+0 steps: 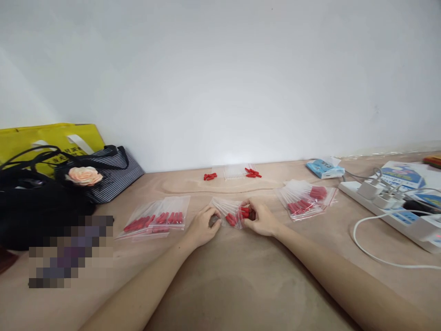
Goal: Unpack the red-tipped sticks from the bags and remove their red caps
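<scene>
"How many hands [206,225]?"
"Two! And two stacks of clear bags [161,216], two far clusters of red handles [253,173]!"
"Tissue packs [324,168]?"
"One! One power strip [393,218], one flower [84,176], one yellow bag [57,135] too!"

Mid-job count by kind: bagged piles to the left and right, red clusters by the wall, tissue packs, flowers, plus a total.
Bagged piles, left and right: 2
Red clusters by the wall: 2
Tissue pack: 1
Flower: 1
Total: 6
</scene>
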The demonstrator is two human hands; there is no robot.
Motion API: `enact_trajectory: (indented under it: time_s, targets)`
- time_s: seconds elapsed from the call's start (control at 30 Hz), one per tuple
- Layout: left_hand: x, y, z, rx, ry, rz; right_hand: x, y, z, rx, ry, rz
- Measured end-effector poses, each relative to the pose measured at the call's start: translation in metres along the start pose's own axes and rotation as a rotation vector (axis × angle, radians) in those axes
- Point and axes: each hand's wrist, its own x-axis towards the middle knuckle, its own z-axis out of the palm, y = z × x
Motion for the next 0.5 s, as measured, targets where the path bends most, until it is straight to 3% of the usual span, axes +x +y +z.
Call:
enact_trajectory:
  time_s: [0.2,0.4,0.5]
  targets:
    - [0.001,-0.002,0.000,-0.024,-0.024,-0.014,0.004,0.007,0.002,0.011,0.079,0.010]
    - [0.003,-0.007,-0.001,-0.042,-0.024,-0.039,-0.004,0.006,-0.010,0.315,0.185,0.231]
    - [0.003,-0.008,0.000,-0.050,-0.016,-0.038,-0.016,0.007,-0.024,0.380,0.231,0.251]
